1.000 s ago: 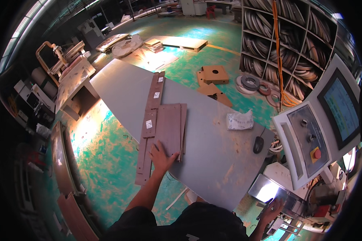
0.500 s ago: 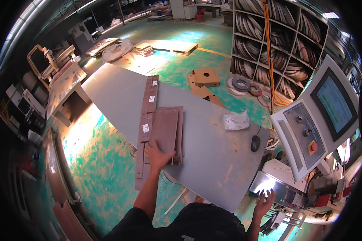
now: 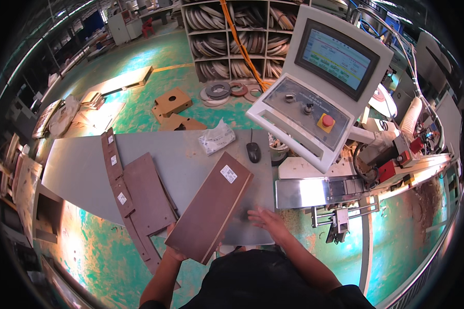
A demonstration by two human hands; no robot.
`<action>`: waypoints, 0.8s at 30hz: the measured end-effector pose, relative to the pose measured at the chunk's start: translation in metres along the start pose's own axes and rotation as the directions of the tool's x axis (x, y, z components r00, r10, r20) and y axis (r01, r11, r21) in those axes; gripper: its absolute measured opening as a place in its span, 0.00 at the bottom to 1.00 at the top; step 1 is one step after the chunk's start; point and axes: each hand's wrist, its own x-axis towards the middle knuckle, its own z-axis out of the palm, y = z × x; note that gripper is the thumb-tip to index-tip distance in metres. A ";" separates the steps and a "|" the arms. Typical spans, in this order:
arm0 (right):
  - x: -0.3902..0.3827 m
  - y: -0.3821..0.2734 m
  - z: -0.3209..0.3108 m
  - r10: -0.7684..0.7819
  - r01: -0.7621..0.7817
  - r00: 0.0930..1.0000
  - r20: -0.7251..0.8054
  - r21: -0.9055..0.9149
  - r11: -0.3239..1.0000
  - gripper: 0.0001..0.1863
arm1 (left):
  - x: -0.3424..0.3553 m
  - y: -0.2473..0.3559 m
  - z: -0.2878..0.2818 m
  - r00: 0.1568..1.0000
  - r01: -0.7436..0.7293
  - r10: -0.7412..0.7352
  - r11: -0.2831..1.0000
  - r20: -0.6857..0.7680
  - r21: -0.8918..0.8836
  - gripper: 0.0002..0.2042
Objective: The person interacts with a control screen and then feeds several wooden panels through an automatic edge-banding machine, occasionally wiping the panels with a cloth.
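Note:
My left hand grips a long brown board with a white label, holding it at a slant over the grey table. The hand is partly hidden by the board. My right hand is open, fingers spread, just right of the board's lower part. More brown boards, some labelled, lie on the table at the left. A white crumpled packet and a black mouse sit at the back of the table.
A control panel with a screen and red button stands at the right, above a machine with a metal bed. Behind are a rack of coiled banding, cardboard pieces, loose rolls and a pallet.
The view has swung right toward the machine. My left hand has lifted a board off the pile and angled it rightward. My right hand has moved from the metal bed to beside that board.

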 end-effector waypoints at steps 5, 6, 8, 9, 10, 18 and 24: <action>-0.013 0.021 -0.003 0.032 -0.065 0.995 0.090 0.390 0.919 0.24 | 0.052 -0.018 -0.009 0.966 0.258 -0.253 0.961 -0.060 0.104 0.58; -0.022 0.024 -0.007 0.007 -0.020 0.999 0.033 0.416 0.909 0.23 | 0.060 -0.022 -0.013 0.954 0.291 -0.281 0.951 -0.103 0.099 0.57; -0.033 0.028 -0.022 -0.032 0.078 0.994 -0.105 0.463 0.883 0.21 | 0.077 -0.022 -0.037 0.915 0.302 -0.283 0.953 -0.288 0.024 0.53; -0.036 0.038 -0.036 -0.040 0.127 0.982 -0.185 0.487 0.864 0.20 | 0.086 -0.021 -0.041 0.900 0.318 -0.291 0.948 -0.326 0.032 0.49; -0.040 0.044 -0.050 -0.043 0.176 0.964 -0.264 0.504 0.845 0.20 | 0.097 -0.021 -0.042 0.884 0.331 -0.296 0.943 -0.362 0.037 0.46; -0.049 0.048 -0.171 -0.104 0.462 0.728 -0.678 0.373 0.805 0.20 | 0.128 -0.047 -0.110 0.819 0.275 0.244 0.627 -0.519 0.729 0.23; -0.031 0.028 -0.226 -0.230 0.436 0.635 -0.738 0.096 0.895 0.27 | 0.152 -0.080 -0.108 0.879 0.270 0.243 0.458 -0.411 0.847 0.12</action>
